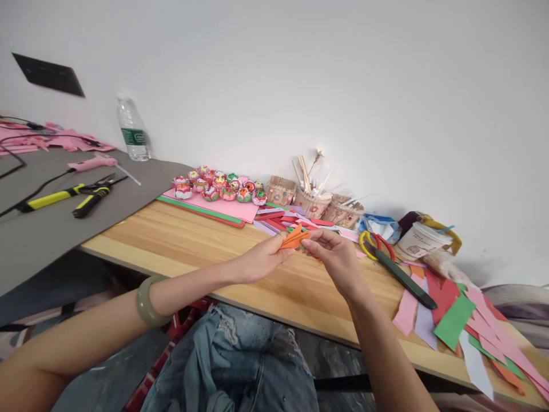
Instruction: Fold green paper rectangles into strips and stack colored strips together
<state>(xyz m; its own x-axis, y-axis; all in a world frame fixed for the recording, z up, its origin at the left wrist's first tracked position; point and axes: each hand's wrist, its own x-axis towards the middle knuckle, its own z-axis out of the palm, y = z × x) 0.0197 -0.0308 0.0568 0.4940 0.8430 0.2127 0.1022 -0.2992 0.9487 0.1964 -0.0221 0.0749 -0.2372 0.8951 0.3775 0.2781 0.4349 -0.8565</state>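
Observation:
Folded orange paper [294, 238] is held up over the wooden table, its pleats pointing up and to the right. My left hand [263, 257] pinches it from the left, a pale green bangle [148, 302] on that wrist. From the right, the fingertips of my right hand [337, 254] close on its other edge. Just behind the hands lies a heap of cut paper strips [278, 217] in red, purple and pink. Several folded paper flowers [219, 182] sit on a stack of coloured paper sheets [206, 209] to the left.
Small woven baskets [311, 205], one holding sticks, stand by the wall. Right of my hands are scissors [369, 246], a dark green cutter [405, 278], a white cup [422, 240] and coloured paper pieces [457, 320]. Pliers [95, 197], a glue gun [94, 164] and a bottle [132, 130] are left.

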